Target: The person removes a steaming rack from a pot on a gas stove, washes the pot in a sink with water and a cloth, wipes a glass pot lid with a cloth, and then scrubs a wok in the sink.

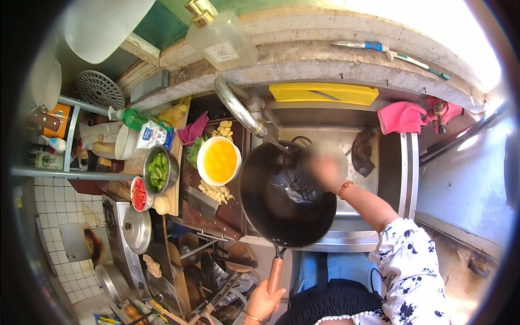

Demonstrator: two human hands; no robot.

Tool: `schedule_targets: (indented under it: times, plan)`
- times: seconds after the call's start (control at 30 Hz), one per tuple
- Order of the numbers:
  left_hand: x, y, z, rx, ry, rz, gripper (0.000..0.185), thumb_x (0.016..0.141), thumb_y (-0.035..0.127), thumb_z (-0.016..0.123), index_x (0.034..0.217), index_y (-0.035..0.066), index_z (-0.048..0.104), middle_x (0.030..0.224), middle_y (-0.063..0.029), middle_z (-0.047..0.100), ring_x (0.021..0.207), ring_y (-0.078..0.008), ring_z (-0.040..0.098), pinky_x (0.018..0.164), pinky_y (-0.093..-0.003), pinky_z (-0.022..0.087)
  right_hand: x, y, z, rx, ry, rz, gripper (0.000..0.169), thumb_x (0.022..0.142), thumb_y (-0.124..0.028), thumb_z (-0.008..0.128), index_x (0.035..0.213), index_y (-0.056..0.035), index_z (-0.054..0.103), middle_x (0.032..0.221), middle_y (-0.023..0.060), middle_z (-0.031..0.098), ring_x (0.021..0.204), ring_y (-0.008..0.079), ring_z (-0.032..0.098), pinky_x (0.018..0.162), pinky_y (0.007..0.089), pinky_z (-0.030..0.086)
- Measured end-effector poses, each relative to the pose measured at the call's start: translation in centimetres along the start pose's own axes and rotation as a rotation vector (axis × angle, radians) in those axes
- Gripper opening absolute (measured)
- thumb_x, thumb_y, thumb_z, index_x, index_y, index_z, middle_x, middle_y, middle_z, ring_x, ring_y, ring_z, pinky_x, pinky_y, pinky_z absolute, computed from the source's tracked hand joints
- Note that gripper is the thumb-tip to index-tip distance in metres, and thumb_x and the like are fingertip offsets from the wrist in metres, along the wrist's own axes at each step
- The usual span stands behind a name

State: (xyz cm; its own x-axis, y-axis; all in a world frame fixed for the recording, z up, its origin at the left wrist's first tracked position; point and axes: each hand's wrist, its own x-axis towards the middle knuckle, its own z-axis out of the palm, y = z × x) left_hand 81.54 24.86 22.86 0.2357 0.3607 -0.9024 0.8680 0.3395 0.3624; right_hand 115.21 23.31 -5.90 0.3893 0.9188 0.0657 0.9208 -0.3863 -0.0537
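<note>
My left hand (264,300) grips the wooden handle of a black wok (280,221), which is propped over the near left part of a steel sink (392,170). A thin stream of water runs from the curved metal faucet (233,103) into the wok, where some water (298,191) glistens. My right hand (323,166) reaches over the wok's right rim, but a blur covers its fingers, so whether it holds anything is hidden. Left of the wok, a white bowl of cracked eggs (219,160) stands on a brown cutting board (203,221).
A cleaver (201,201) and chopped garlic (215,191) lie on the board. Farther left are a steel bowl of green peppers (157,172) and a bowl of red pieces (139,194). A yellow slicer (323,94) and pink rubber gloves (402,117) rest behind the sink; a dark rag (362,153) lies inside it.
</note>
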Motion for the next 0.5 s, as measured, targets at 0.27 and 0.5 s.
schedule_targets:
  times: [0.27, 0.5]
  plan:
    - [-1.7, 0.4, 0.8, -0.06, 0.05, 0.134, 0.021, 0.081, 0.014, 0.064, 0.093, 0.003, 0.051, 0.053, -0.0008, 0.049, 0.04, -0.0098, 0.046, 0.037, -0.025, 0.036, 4.2, -7.4, 4.3, 0.106, 0.096, 0.519, 0.019, 0.083, -0.015, 0.048, 0.093, -0.0042, 0.06, 0.086, 0.0157, 0.06, 0.077, 0.0276, 0.059, 0.065, 0.0387, 0.047]
    - [-0.8, 1.2, 1.4, 0.18, 0.056, 0.233, 0.023, 0.08, 0.013, 0.064, 0.094, 0.001, 0.05, 0.056, -0.0037, 0.051, 0.043, -0.012, 0.049, 0.039, -0.0267, 0.039, 13.1, -13.6, 0.4, 0.666, 0.378, 0.611, 0.025, 0.08, -0.003, 0.042, 0.104, 0.0024, 0.047, 0.108, 0.0262, 0.046, 0.089, 0.04, 0.051, 0.078, 0.0454, 0.044]
